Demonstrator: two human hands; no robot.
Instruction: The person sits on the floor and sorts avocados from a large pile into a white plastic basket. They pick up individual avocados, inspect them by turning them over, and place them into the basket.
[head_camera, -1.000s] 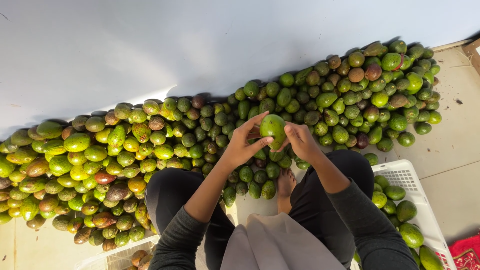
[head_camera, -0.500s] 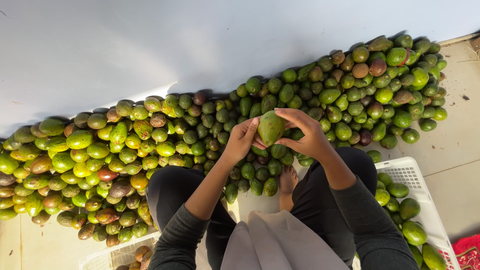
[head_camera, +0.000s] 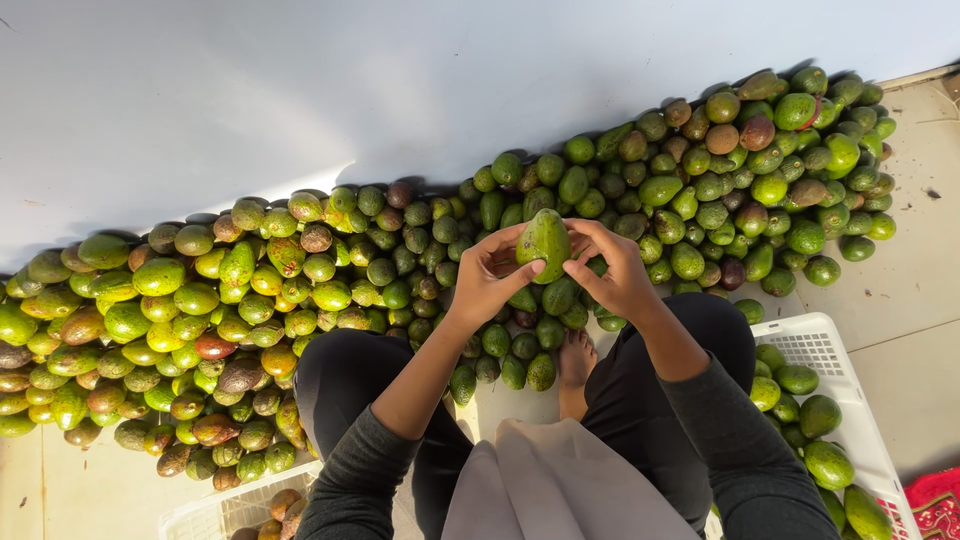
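I hold one green avocado (head_camera: 545, 240) upright between both hands, above a long heap of green and brownish avocados (head_camera: 300, 290) that runs along a white wall. My left hand (head_camera: 490, 275) grips its left side and my right hand (head_camera: 612, 270) grips its right side, fingers curled around it. Both forearms wear dark grey sleeves. My bare foot (head_camera: 575, 365) rests on the floor just below the held fruit, between my knees.
A white plastic crate (head_camera: 835, 350) with several green avocados stands at my right. Another white crate (head_camera: 215, 515) with brownish fruit sits at the lower left. A red cloth (head_camera: 935, 500) lies at the bottom right corner. Pale floor tiles extend to the right.
The avocado has been turned in my hands from a rounder view to standing upright, narrow end up. My hands stayed over the same spot of the heap.
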